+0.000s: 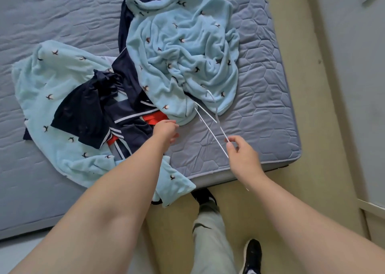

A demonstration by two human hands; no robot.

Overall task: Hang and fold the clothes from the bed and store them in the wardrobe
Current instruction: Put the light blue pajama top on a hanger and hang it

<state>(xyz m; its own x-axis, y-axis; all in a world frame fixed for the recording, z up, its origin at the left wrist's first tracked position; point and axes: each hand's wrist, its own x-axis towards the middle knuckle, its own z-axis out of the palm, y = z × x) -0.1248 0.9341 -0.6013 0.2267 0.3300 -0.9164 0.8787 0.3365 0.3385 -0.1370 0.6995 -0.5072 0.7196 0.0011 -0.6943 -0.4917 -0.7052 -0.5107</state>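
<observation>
Head view, right hand (239, 152) pinching white wire hanger (211, 130) over near right mattress (262, 107), left hand (166, 131) curled beside blue fleece (183, 44), grip unclear.

A crumpled light-blue fleece garment (183, 44) printed with small birds is heaped at the far right of the mattress. A matching fleece piece (52, 82) is spread at the left. Navy clothes with white stripes (87, 107) are tangled between them. A white wire hanger (208, 126) is pinched by the right hand (241, 155), with its far end over the heaped garment's hem.
</observation>
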